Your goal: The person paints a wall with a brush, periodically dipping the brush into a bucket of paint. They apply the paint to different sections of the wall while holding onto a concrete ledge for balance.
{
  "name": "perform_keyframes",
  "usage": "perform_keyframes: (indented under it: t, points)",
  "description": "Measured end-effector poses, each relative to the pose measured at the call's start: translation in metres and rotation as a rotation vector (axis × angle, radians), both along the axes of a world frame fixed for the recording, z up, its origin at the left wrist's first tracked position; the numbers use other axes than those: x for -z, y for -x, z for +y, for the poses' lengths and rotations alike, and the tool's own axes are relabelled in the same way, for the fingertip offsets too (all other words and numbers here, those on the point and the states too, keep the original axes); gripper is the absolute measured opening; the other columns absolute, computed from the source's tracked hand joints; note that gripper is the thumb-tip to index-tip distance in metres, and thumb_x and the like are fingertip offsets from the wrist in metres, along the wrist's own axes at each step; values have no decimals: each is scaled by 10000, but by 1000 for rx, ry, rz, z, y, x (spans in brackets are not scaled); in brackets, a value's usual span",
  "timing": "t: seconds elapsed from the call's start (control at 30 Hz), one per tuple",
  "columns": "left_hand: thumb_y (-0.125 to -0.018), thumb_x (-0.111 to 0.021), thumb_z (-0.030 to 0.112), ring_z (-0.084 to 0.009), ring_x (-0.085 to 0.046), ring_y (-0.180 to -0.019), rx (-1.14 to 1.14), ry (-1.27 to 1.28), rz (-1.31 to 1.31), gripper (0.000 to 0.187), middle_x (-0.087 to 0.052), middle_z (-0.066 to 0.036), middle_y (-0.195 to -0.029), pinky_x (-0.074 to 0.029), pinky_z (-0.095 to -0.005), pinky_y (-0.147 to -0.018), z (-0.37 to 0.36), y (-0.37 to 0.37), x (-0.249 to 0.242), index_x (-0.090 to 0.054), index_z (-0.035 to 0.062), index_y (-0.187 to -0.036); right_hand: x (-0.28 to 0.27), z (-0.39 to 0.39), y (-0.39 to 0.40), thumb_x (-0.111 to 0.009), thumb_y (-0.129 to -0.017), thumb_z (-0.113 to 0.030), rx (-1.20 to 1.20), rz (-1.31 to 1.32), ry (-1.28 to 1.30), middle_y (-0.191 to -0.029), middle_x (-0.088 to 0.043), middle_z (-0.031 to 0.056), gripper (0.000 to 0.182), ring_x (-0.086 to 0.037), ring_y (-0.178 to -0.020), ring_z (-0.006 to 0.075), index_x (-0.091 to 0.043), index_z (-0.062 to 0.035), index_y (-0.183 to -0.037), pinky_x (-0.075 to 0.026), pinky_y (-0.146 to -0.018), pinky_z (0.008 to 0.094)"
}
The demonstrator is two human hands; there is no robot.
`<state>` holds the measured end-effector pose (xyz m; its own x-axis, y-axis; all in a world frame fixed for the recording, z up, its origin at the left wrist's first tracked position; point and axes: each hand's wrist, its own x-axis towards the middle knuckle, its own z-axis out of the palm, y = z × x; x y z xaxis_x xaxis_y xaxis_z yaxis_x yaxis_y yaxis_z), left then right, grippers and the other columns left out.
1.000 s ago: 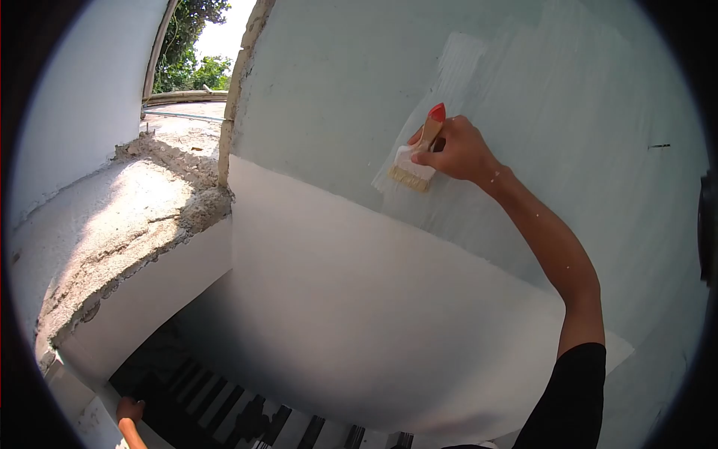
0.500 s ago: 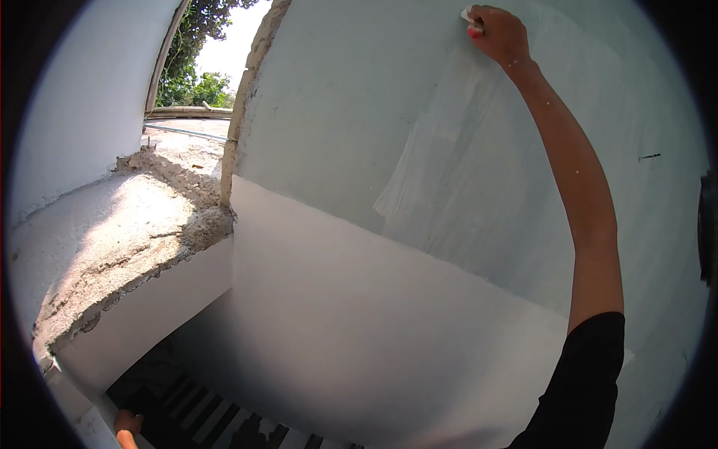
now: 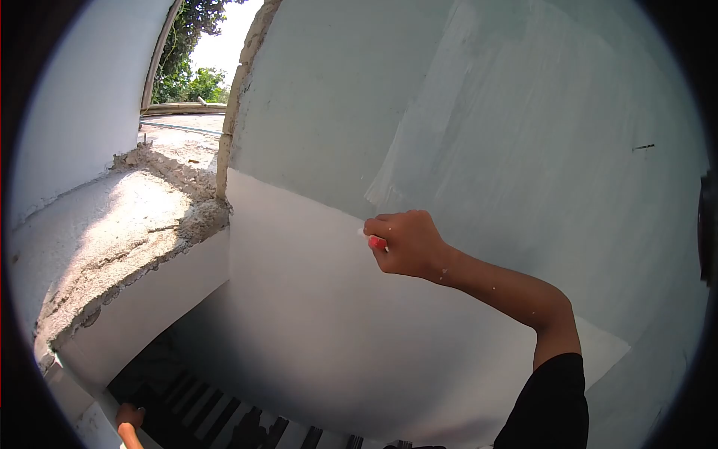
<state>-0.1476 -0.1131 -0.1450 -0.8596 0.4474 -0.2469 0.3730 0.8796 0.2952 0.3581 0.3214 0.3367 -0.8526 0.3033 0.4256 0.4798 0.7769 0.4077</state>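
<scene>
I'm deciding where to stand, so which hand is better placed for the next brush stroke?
The right hand, probably: it holds the brush near the streaked paint. The left hand is low at the picture's left, well away from it.

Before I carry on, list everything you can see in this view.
wall: 1, grey-green above, white below, whitish streaks, ahead
side wall: 1, pale blue-white, left
ledge: 1, pale, rough, partly sunlit, left
trees: count unclear, green, outside, top left
pipe: 1, bluish, thin, outside, top left
stripes: several, dark and pale, bottom, possibly steps
mark: 1, black, on the wall, right
brush: 1, red handle end, bristles hidden, in the right hand
right hand: 1, brown, centre
sleeve: 1, black, lower right
left hand: 1, brown, lower left
</scene>
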Motion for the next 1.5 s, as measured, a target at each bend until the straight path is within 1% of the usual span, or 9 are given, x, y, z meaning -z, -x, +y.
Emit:
perform_keyframes:
  t: [0.1,0.3,0.63,0.67,0.73,0.83,1.03,1.23,1.5]
  points:
    - [-768,-702,380,-387,-723,-966,12,31,9,416,-733,-248,-974,-563,-462,-885,-3,4,6,-773,1,-922,18,34,21,-636,-797,-121,-115,71,232,-628,-576,66,92,-537,-583,319,-573,-88,-738,-352,-480,437]
    - [-779,-710,405,-384,-719,-994,4,45,10,451,-734,-244,-1021,-560,-457,-910,-2,-6,-5,-771,3,-975,-92,57,29,-703,-760,-243,77,220,134,-859,-755,84,255,-706,-802,288,-792,-167,-986,-544,-730,383]
    - [-805,-673,414,-403,-710,-978,31,39,-14,445,-730,-250,-982,-555,-472,-909,-1,-7,-13,-773,-10,-895,-337,50,38,-653,-842,-110,-127,436,-926,-925,-763,104,128,-709,-897,275,-764,-54,-874,-555,-763,395]
    - [-807,-673,412,-403,-710,-977,32,33,-8,443,-730,-251,-979,-555,-472,-907,-2,-6,-11,-773,-11,-891,-320,28,46,-635,-868,-118,139,420,-871,-909,-759,101,139,-709,-887,273,-748,-44,-834,-563,-762,390]
    - [-810,-674,414,-402,-712,-969,48,15,18,445,-731,-252,-967,-555,-472,-901,-4,-4,-5,-772,-14,-882,-293,67,43,-775,-774,-210,84,394,-885,-882,-736,35,199,-696,-841,224,-746,-133,-956,-568,-704,352]
    - [-793,-679,410,-382,-729,-920,35,15,-12,438,-740,-234,-922,-565,-466,-882,-4,6,4,-774,-4,-897,-189,82,42,-821,-697,-152,-83,195,-947,-786,-672,30,191,-683,-812,184,-668,-86,-791,-587,-613,318]
    - [-821,-688,424,-396,-717,-963,26,7,-96,445,-735,-247,-959,-554,-464,-906,-3,-4,-10,-776,-6,-894,14,53,31,-741,-716,-137,-161,-86,-500,-683,-614,41,132,-637,-673,192,-628,-78,-750,-503,-497,325]
    - [-822,-687,427,-395,-715,-977,28,21,-81,446,-735,-248,-971,-552,-465,-912,-2,-1,-8,-777,-1,-907,-45,54,26,-731,-783,-187,110,36,144,-758,-716,75,155,-678,-732,236,-741,-77,-892,-504,-634,383]
    - [-823,-671,442,-405,-713,-959,53,26,-33,463,-730,-258,-967,-551,-471,-897,-6,-1,-6,-777,-3,-896,-256,57,29,-783,-780,-248,42,413,-293,-898,-754,85,262,-692,-805,209,-797,-108,-1001,-529,-734,360]
